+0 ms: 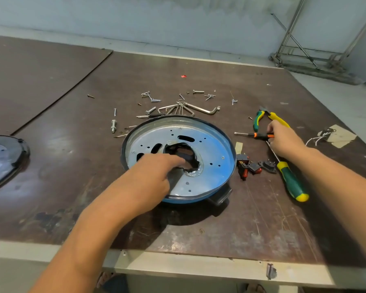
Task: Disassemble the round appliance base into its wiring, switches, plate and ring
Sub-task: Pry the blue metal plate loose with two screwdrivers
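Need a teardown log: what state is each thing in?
Base: flat on table, plate inside ring.
Left hand: fingertips at plate's central hole.
Right hand: curled over small screwdriver, grip unclear.
Pliers: handles spread.
Switches: loose beside base.
Green screwdriver: lying unused.
Screws: scattered loose.

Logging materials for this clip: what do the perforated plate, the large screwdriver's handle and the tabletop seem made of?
Perforated plate: bare sheet metal, perhaps steel; shiny, with punched holes. Large screwdriver's handle: smooth green-and-yellow plastic or rubber. Tabletop: dark brown coated board, probably plywood; scuffed, scratched, dull sheen.
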Tool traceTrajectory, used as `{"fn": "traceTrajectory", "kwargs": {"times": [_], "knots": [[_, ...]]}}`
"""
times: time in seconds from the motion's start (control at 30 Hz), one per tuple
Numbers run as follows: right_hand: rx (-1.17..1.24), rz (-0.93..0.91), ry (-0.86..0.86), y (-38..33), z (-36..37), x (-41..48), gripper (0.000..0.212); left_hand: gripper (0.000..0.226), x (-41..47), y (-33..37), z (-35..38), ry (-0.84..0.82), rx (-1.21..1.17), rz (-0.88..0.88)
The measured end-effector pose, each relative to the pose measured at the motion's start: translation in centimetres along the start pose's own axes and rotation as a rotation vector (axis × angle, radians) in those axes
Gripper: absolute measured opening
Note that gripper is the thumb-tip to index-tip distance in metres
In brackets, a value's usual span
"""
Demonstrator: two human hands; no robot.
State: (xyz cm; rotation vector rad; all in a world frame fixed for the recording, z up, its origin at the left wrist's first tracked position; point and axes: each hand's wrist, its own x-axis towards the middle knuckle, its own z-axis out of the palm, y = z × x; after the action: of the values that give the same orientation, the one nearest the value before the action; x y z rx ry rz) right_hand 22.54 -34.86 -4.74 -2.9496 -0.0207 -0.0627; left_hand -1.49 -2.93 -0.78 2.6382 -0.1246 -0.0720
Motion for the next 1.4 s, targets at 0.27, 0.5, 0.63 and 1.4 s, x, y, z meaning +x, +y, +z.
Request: {"fn": "traceTrajectory", "kwargs": {"times": [0.27, 0.5, 0.63, 1.4], "knots": [[0.555, -0.116, 0.310, -0.8, -4.2, -2.2, 0.033, 0.042, -1.5, -0.8, -1.6, -0.031, -0.071, 0.117], [1.138, -0.383, 0.285, -7.2, -9.2, -11.1, 0.039, 0.033, -2.7, -2.2, -3.0, -0.219, -0.022, 0.114], [1.285, -0.452, 0.129, -10.5, -8.3, -17.0, 0.033, 0.013, -2.4, -1.1, -2.4, -0.150, 0.021, 0.124], [1.300, -0.697, 0.016, -12.1, -2.6, -18.1, 0.035, 0.042, -3.2, -0.3, -0.6, -0.074, 0.066, 0.209]]}}
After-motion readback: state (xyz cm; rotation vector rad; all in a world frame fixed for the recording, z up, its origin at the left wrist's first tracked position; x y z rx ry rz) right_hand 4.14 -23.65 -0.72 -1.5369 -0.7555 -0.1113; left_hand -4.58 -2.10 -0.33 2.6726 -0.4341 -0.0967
